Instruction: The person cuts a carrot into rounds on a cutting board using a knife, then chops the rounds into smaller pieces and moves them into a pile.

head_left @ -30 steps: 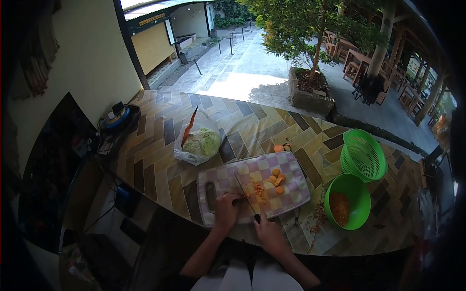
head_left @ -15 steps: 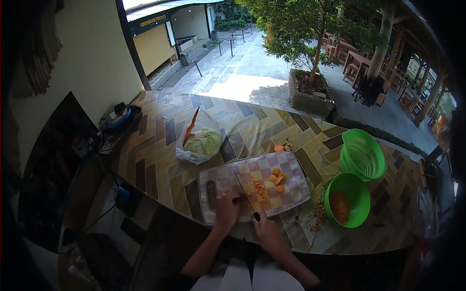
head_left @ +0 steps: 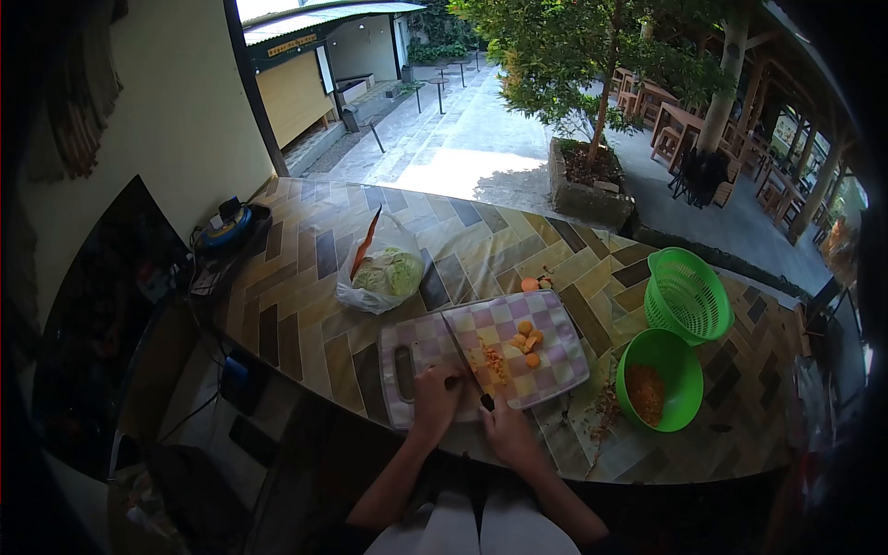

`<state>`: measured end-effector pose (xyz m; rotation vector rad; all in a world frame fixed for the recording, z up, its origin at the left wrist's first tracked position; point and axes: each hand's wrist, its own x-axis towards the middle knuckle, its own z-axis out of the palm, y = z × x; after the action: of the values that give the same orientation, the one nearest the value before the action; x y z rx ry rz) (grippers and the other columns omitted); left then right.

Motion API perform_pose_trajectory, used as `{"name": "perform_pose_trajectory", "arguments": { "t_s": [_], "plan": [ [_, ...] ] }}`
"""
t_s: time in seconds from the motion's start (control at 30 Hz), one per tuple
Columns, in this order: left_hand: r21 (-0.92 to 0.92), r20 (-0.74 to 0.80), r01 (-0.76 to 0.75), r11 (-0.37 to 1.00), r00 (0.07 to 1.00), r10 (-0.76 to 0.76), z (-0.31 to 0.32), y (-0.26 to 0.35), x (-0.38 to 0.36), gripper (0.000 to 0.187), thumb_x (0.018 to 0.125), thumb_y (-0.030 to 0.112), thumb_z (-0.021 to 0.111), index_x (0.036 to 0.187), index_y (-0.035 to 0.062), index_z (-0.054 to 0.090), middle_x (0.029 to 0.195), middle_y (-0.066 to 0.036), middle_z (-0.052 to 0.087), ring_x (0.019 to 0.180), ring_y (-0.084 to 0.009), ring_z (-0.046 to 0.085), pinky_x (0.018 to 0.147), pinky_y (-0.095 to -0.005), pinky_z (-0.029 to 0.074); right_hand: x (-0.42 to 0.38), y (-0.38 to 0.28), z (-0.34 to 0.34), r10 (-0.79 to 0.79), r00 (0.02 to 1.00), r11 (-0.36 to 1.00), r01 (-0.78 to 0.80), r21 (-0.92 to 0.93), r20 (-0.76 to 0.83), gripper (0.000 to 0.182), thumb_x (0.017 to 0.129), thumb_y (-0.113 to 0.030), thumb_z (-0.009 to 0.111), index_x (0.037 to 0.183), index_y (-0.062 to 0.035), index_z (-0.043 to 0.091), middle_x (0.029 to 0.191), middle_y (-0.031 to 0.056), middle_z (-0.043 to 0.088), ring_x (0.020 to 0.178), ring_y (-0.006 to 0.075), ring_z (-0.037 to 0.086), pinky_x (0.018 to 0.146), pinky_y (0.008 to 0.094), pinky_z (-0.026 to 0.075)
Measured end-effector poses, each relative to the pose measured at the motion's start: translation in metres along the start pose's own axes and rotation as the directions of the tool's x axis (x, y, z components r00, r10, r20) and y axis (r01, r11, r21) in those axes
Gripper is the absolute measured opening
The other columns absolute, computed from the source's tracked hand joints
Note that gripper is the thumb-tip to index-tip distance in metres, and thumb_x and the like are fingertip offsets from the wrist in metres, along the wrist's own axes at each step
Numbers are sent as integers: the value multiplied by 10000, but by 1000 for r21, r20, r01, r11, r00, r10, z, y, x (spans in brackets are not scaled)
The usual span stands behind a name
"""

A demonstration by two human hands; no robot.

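Observation:
A checkered cutting board point(head_left: 425, 342) lies near the table's front edge. My right hand point(head_left: 506, 430) grips the black handle of a knife point(head_left: 460, 347), whose blade points away across the board. Just left of the blade, my left hand point(head_left: 438, 393) rests on the board with its fingers curled; whatever they hold, if anything, is hidden. Right of the blade sit finely chopped orange bits point(head_left: 490, 363), which look like carrot. Several larger carrot pieces point(head_left: 527, 338) lie farther right on the board.
A plastic bag point(head_left: 375, 298) holding a cabbage point(head_left: 393, 273) stands behind the board. To the right are a green bowl point(head_left: 689, 388) with chopped orange bits and a green colander point(head_left: 659, 291). Peelings point(head_left: 606, 407) lie beside the bowl. An orange piece point(head_left: 529, 284) sits behind the board.
The knife blade has shifted very slightly, and the camera view has moved a little. Both hands stay in nearly the same place.

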<state>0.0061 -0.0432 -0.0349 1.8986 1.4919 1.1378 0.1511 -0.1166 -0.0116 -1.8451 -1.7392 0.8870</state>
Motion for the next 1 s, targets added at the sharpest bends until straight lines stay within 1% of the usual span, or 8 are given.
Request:
{"name": "perform_pose_trajectory", "arguments": {
  "t_s": [0.07,0.17,0.27,0.47,0.67,0.77,0.87,1.0],
  "plan": [
    [-58,27,36,998,999,-35,2,-4,1,145,776,36,699,909,10,754,859,-186,713,825,-318,707,782,-369,552,-9,-2,-5,-6,1000,999,6,53,-9,304,998,-254,501,1000,48,469,814,319,635,811,500,622,690,564,482],
    [-59,45,15,998,999,-12,-2,-3,3,145,784,54,706,914,15,756,847,-190,714,803,-311,716,766,-354,560,-14,-2,-4,16,1000,999,-16,44,2,307,999,-254,499,1000,50,463,798,319,631,814,503,619,689,565,478],
    [-70,47,44,997,998,-41,-3,0,4,147,781,56,707,914,19,758,851,-190,715,809,-309,716,773,-357,559,-17,-8,-6,21,1000,999,-22,45,14,308,999,-255,501,1000,50,459,789,318,630,816,502,620,692,568,478],
    [-10,25,14,1000,1000,-13,1,-8,2,155,753,43,720,902,14,752,867,-184,714,827,-317,704,785,-370,551,-15,-14,-2,97,994,994,-94,-57,58,302,1003,-256,486,1051,39,440,822,316,643,832,500,627,716,582,486],
    [42,32,17,999,999,-19,0,-7,1,162,753,55,731,907,7,748,865,-182,713,824,-316,702,782,-371,551,-3,-18,5,79,996,988,-74,-132,30,293,1003,-262,480,1084,16,438,845,308,652,861,489,639,745,578,503],
    [-37,68,31,999,997,-29,0,-9,2,163,770,74,737,916,5,748,874,-183,714,815,-313,706,778,-367,552,-5,-13,3,108,994,991,-109,-82,-19,288,998,-247,491,1080,26,449,834,294,653,847,481,638,725,569,498],
    [-81,56,69,994,996,-64,1,-8,-1,165,782,94,743,921,5,750,875,-183,715,803,-314,710,773,-358,555,-7,5,-2,-5,999,999,7,42,-42,281,990,-232,508,1049,40,469,806,276,651,818,471,637,698,549,491],
    [-61,32,50,997,998,-49,-2,-6,0,159,768,85,759,906,7,752,859,-162,726,797,-270,724,761,-331,562,-18,0,-18,-7,1000,991,10,132,-26,266,983,-227,526,1029,34,504,764,257,647,784,463,635,677,525,488]
  ]
}}
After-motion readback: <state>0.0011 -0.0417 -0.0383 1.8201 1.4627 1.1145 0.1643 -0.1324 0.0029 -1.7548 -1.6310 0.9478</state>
